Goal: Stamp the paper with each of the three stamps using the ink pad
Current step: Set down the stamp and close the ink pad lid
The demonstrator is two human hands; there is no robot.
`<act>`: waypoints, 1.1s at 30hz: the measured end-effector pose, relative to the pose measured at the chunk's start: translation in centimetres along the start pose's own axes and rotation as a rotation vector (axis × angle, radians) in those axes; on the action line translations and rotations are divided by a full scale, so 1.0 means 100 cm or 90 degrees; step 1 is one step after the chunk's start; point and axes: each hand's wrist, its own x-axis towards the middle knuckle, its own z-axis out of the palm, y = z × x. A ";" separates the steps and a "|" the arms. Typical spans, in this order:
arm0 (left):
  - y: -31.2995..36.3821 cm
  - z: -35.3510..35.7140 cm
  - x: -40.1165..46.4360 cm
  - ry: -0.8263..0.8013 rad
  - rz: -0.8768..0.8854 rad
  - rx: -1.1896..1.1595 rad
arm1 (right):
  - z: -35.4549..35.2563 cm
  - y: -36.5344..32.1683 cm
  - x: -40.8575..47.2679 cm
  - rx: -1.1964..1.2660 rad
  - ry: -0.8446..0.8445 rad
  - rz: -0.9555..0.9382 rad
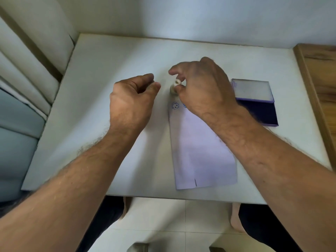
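Observation:
A pale sheet of paper (201, 153) lies on the white table (101, 113), with a round blue smiley print (175, 105) at its far left corner and a second print partly hidden under my right hand. My right hand (201, 88) pinches a small cream stamp (175, 86) that stands just beyond the paper's far edge. My left hand (132, 99) hovers to the left of the stamp, fingers curled, with nothing visible in it. The open ink pad (258, 110), dark blue with its lid up, sits to the right. Other stamps are not visible.
A wooden board (320, 91) borders the table on the right. White walls close off the far side and the left. The table's near edge runs above my knees and the tiled floor.

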 end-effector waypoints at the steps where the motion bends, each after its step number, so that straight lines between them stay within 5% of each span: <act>1: -0.001 0.000 0.000 -0.001 -0.006 0.011 | 0.003 0.000 0.001 -0.002 0.006 0.009; 9: 0.003 0.005 -0.006 -0.002 0.002 0.074 | 0.000 -0.001 -0.001 0.026 0.044 0.023; 19: 0.049 0.032 -0.066 -0.086 0.267 0.160 | -0.051 0.029 -0.061 0.103 0.084 0.123; 27: 0.073 0.063 -0.086 -0.167 0.252 0.255 | -0.075 0.075 -0.098 0.127 0.090 0.238; 33: 0.089 0.110 -0.059 -0.230 0.269 0.348 | -0.070 0.112 -0.099 0.097 -0.018 0.284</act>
